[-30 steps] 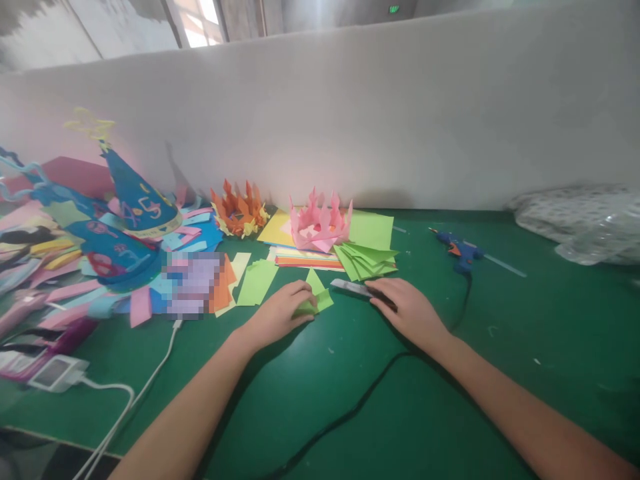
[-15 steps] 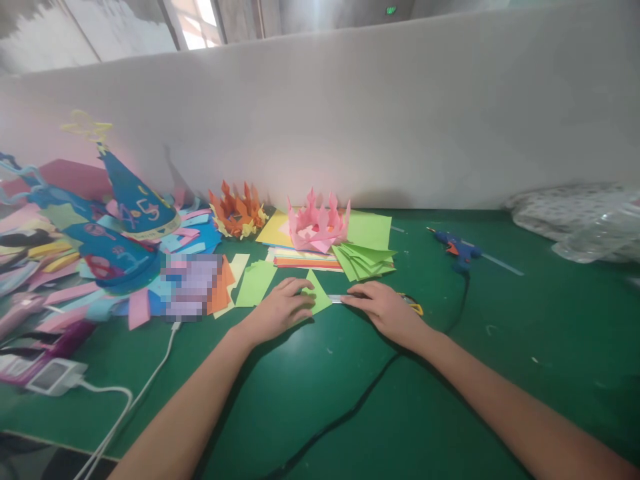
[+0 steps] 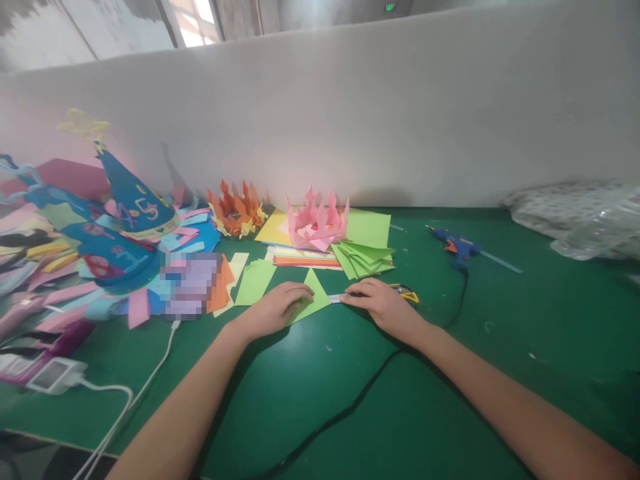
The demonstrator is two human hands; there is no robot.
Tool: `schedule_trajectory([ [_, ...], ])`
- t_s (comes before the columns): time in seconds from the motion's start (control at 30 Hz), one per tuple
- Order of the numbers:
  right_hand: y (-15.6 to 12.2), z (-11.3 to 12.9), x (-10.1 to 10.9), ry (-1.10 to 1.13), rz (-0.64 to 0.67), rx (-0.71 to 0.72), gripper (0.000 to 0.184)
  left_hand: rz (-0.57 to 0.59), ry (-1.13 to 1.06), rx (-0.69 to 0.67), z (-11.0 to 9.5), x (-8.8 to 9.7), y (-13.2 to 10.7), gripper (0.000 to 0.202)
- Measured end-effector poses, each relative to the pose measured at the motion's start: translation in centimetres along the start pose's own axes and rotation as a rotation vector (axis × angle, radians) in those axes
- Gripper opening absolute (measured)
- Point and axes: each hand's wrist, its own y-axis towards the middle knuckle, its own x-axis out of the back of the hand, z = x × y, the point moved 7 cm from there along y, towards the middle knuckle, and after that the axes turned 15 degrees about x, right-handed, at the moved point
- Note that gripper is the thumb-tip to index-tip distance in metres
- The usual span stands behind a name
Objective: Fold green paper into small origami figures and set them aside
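Green sheet (image 3: 316,300) is lying nearside of the pink crown (image 3: 319,233); from here I'm judging it light, easily creased, best taken by its edges. Left hand (image 3: 279,305) is resting on it, right hand (image 3: 384,307) covering a cutter (image 3: 407,293); grips I can't tell. Tabletop (image 3: 425,420) is spreading nearside, black cord (image 3: 359,400) crossing; white panel (image 3: 400,120) is standing behind the crown.

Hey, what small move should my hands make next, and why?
Perhaps slide the green sheet slightly left with the left hand: that hand is on it, and the sheet's right corner lies close to the cutter under the right hand.
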Motion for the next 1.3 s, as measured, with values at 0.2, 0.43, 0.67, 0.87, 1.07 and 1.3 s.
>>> schedule_trajectory([
  [0.2, -0.3, -0.1, 0.5, 0.042, 0.039, 0.004, 0.046, 0.023, -0.021, 0.048, 0.8, -0.2, 0.2, 0.028],
  [0.43, -0.2, 0.0, 0.3, 0.037, 0.031, 0.013, 0.044, 0.051, -0.036, 0.06, 0.7, 0.0, 0.2, 0.027],
  [0.67, 0.4, 0.5, 0.0, 0.051, 0.015, 0.041, 0.037, 0.057, -0.056, 0.072, 0.6, 0.1, 0.2, 0.025],
  [0.87, 0.3, 0.7, -0.2, 0.043, 0.022, 0.055, 0.038, 0.053, -0.066, 0.054, 0.4, 0.3, 0.3, 0.023],
  [1.07, 0.9, 1.3, -0.5, 0.046, 0.039, 0.073, 0.043, 0.059, -0.068, 0.061, 0.4, 0.4, 0.3, 0.022],
  [1.3, 0.8, 1.6, -0.8, 0.057, 0.046, 0.051, 0.042, 0.058, -0.094, 0.058, 0.6, 0.4, 0.3, 0.022],
])
